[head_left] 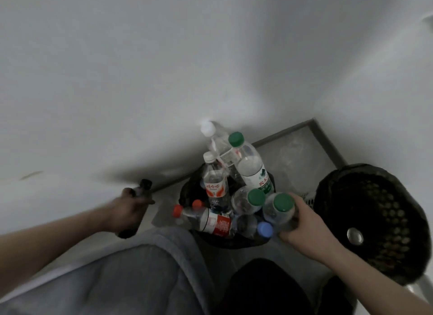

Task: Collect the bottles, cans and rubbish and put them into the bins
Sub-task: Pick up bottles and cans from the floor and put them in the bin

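My right hand (304, 223) curled round green-capped bottle (280, 209), over heaped bin (187, 192). Looks empty: light, thin-walled, crushable, slick; grip mid-body. My left hand (127, 211) wrapped round dark bottle (144, 188), near wall, blurred.

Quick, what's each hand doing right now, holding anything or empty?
Left hand: grips a dark bottle, blurred by motion.
Right hand: grips a clear green-capped bottle over the full bin.
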A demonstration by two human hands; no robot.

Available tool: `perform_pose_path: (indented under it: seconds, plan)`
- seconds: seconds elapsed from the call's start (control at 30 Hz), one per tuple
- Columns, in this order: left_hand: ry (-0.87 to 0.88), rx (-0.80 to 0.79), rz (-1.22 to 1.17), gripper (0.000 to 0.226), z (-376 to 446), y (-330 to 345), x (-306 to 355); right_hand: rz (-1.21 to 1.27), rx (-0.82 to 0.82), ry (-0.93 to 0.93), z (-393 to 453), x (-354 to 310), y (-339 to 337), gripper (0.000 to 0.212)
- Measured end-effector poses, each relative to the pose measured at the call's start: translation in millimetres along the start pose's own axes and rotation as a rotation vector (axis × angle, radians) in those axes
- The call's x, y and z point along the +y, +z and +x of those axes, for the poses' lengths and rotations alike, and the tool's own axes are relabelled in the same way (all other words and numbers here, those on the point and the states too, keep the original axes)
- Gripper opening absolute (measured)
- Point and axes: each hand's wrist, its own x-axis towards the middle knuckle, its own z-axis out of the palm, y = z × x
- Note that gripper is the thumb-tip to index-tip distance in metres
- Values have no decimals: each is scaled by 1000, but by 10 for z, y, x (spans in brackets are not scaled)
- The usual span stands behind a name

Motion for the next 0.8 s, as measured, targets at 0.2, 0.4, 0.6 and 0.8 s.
perform_pose_path:
  seconds: [0.2,0.4,0.6,0.8]
  plan:
    - [73,142,-304,42,-1238,-942,1141,-61,-29,14,-27,-89,-267,115]
    - [93,180,-605,50,-1561,-1031,2091,-84,-44,-27,-71,-75,-337,119]
    - [-143,49,-844,55,-1418,-797,2766,-4,-60,-69,-105,-128,-357,117]
    - [-285,-24,-859,53,-1236,-528,3009,-13,-76,-77,-34,-133,-338,105]
